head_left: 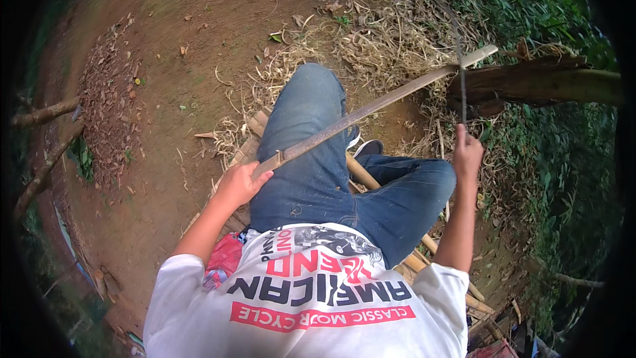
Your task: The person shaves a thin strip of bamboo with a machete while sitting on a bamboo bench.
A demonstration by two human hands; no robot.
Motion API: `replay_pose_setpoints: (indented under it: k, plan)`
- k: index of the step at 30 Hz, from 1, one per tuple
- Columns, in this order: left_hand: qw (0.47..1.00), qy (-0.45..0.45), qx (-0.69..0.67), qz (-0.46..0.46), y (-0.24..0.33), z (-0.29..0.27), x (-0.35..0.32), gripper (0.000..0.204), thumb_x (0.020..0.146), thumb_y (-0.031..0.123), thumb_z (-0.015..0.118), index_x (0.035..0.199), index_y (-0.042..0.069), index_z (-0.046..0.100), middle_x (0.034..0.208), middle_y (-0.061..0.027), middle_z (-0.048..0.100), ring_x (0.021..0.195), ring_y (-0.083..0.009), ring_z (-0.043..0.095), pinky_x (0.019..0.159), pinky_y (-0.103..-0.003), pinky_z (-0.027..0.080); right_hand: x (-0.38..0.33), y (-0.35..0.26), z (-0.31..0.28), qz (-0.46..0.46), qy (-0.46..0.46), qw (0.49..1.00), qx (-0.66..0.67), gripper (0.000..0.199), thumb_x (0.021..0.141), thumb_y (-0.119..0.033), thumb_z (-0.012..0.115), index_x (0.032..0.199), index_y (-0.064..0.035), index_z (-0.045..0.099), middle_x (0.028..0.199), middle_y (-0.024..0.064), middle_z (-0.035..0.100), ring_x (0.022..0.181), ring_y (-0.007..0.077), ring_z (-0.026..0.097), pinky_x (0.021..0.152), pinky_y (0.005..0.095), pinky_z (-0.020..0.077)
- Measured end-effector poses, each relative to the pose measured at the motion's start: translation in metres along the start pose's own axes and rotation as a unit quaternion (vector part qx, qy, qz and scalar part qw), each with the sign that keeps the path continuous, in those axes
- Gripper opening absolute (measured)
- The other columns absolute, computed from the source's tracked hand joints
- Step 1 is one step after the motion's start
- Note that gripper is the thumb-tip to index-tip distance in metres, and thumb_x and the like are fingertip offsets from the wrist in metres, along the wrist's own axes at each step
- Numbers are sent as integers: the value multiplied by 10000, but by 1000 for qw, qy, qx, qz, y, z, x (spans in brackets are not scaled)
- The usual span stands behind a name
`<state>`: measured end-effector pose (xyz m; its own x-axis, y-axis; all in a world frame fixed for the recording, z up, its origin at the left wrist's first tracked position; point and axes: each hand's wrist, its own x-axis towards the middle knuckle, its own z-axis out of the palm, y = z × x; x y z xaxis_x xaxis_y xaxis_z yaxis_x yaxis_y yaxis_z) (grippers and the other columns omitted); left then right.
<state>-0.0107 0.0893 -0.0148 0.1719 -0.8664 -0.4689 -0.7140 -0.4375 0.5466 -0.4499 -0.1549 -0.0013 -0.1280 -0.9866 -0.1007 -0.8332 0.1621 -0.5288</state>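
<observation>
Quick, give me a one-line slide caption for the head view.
Seated outdoors, left hand grips a long bamboo strip across the knee while right hand holds a thin blade against its far end.

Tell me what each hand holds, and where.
Left hand grips the long bamboo strip at its near end. Right hand holds a blade by its lower end.

bamboo strip (371, 109) across knee, log (536, 83) right

Bare brown dirt ground (172, 113) is stretching across the outdoor scene in soft daylight. Dry straw (371, 40) and fallen leaves (106, 93) are lying scattered over it. Green foliage (550, 179) is crowding the right side, where a log (550, 83) is lying.
</observation>
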Motion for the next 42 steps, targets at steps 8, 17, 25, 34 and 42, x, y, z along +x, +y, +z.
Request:
replay_pose_setpoints:
  k: [8, 17, 25, 34, 42]
  plan:
    - [996, 59, 70, 9, 13, 5, 15, 574, 832, 570, 645, 879, -2, 653, 716, -269, 623, 782, -462, 630, 675, -496, 495, -112, -77, 97, -47, -307, 940, 142, 407, 795, -369, 761, 794, 32, 687, 621, 123, 621, 578, 159, 547, 602, 341, 472]
    - [1000, 7, 17, 3, 2, 3, 27, 593, 807, 588, 667, 854, -3, 662, 721, -266, 630, 777, -455, 638, 669, -494, 503, -50, -53, 44, 47, -271, 913, 303, 207, 793, -177, 761, 884, -13, 670, 649, -2, 610, 492, 63, 522, 446, 230, 401]
    - [1000, -12, 13, -1, 5, 0, 33, 610, 835, 580, 643, 865, -29, 674, 782, -289, 639, 817, -455, 637, 711, -487, 505, -16, -19, 47, 52, -88, 955, 279, 170, 796, -86, 729, 856, -12, 589, 635, 21, 581, 483, 95, 519, 451, 265, 421]
    - [1000, 14, -6, -2, 3, 3, 31, 579, 869, 547, 622, 841, -30, 660, 749, -278, 623, 774, -454, 629, 669, -475, 487, -62, -77, 87, -109, -209, 965, 116, 185, 688, -3, 613, 870, 7, 648, 771, 223, 677, 722, 345, 689, 698, 403, 519]
    - [999, -24, -6, -41, 7, -2, 36, 575, 870, 548, 621, 874, -22, 695, 794, -277, 641, 822, -443, 635, 730, -486, 495, -20, -59, 73, -29, -33, 987, 152, 151, 701, -37, 619, 838, 19, 586, 616, 95, 547, 569, 168, 509, 572, 341, 435]
